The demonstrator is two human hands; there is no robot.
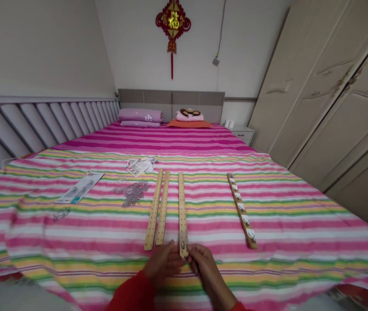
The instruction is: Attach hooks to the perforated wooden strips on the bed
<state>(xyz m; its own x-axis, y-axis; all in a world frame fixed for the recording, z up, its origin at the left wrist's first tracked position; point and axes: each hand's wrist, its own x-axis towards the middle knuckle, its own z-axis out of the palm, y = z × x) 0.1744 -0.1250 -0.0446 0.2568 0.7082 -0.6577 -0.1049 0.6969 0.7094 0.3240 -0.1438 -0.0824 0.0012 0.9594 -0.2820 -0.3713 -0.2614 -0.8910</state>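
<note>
Three bare wooden strips with rows of holes lie lengthwise on the striped bedspread (284, 224). Both my hands meet at the near end of the rightmost of these strips (181, 207). My left hand (164, 261) has its fingers closed by the strip's end. My right hand (203, 259) pinches a small metal hook (183, 245) against that end. The two other strips (158, 209) lie side by side just to the left. A fourth strip (242, 209), fitted with several white hooks, lies apart on the right.
Loose clear hooks (133, 192), torn packaging (140, 166) and a flat blister card (80, 188) lie on the left of the bed. Pillows (140, 115) rest at the headboard. A wardrobe (332, 108) runs along the right, a slatted wall panel (41, 123) along the left.
</note>
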